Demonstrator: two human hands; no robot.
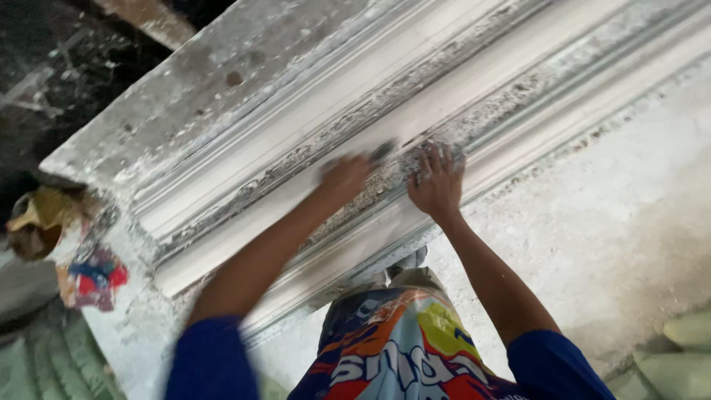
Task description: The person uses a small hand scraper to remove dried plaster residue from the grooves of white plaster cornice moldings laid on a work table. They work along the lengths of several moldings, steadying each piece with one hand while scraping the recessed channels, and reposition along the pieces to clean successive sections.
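A long white plaster moulding with ridges and grooves runs diagonally across a dusty white bench. My left hand, blurred by motion, is closed around a small dark tool whose tip rests on a rough, crusted groove of the moulding. Just to its right, my right hand lies flat on the same crusted strip, fingers spread and dusted with plaster. Both forearms reach up from blue sleeves.
A crumpled brown bag and a colourful wrapper lie at the bench's left end. A brown plank crosses the dark floor at the top left. Pale green shapes sit at the lower right.
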